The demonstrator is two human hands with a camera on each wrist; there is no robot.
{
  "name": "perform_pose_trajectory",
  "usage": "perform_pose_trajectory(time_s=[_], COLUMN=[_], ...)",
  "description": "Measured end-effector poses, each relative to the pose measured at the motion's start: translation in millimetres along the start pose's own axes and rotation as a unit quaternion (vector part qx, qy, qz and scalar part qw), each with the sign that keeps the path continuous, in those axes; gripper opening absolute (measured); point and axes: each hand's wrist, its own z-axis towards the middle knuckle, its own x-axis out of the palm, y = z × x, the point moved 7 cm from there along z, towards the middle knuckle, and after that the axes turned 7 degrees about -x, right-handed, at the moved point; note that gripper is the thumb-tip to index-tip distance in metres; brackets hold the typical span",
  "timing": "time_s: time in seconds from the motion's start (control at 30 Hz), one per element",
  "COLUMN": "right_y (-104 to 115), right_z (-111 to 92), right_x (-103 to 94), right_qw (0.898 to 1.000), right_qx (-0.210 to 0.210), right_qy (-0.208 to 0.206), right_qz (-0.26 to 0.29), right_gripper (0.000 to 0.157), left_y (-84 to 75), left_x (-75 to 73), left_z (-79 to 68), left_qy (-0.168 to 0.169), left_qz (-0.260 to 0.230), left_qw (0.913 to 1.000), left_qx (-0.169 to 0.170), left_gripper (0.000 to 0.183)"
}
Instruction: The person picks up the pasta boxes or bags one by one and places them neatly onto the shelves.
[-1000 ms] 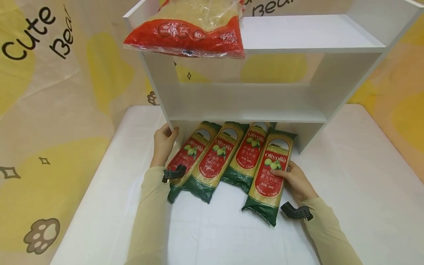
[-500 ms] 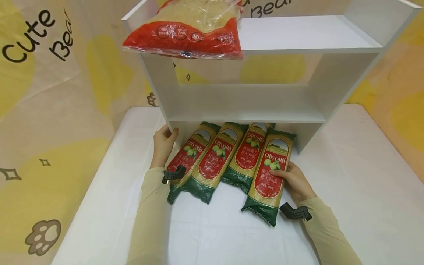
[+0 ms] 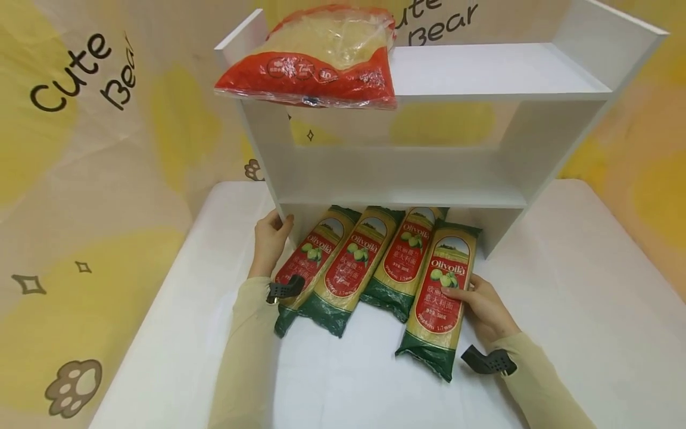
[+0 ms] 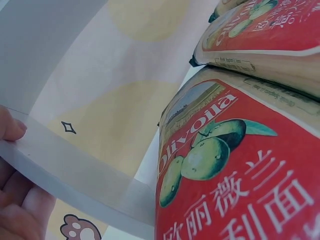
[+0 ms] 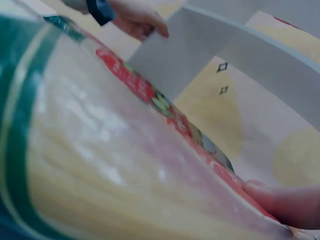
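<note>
My right hand (image 3: pixel 486 307) grips the right edge of the rightmost spaghetti pack (image 3: pixel 438 298), thumb on its red label and fingers hidden beneath. The pack lies tilted, its top end at the shelf's lower opening. In the right wrist view the thumb (image 5: pixel 285 202) presses the pack's edge. My left hand (image 3: pixel 270 241) pinches the left side panel of the white shelf (image 3: pixel 402 201); in the left wrist view the thumb (image 4: pixel 11 127) and curled fingers sit on either side of that panel. Several more spaghetti packs (image 3: pixel 352 268) lie slanted side by side between my hands.
A red-and-clear bag of pasta (image 3: pixel 321 65) lies on the shelf's upper board, its front edge overhanging. The white table (image 3: pixel 343 381) extends in front of the packs and to both sides. Patterned cloth (image 3: pixel 123 238) hangs behind and beside it.
The whole head view has shifted slightly downward, so more of the shelf's top shows. Both hands keep their holds, and the packs look unmoved.
</note>
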Motion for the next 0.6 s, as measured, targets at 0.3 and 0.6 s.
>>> perform_pose_trajectory(time_s=[0.3, 0.6], right_y=[-3.3, 8.2], right_z=[-20.9, -34.6], right_x=[-3.1, 0.4], right_qw=[0.999, 0.999], right_qx=[0.014, -0.006], right_qy=[-0.003, 0.025], right_qz=[0.032, 0.029], right_gripper=[0.075, 0.071], left_y=[-8.4, -13.6], left_x=[0.3, -2.9], left_z=[-11.1, -12.3], left_qy=[0.011, 0.003], left_qz=[-0.004, 0.005], left_qw=[0.9999, 1.0000], left_qx=[-0.006, 0.002], left_gripper=[0.030, 0.028])
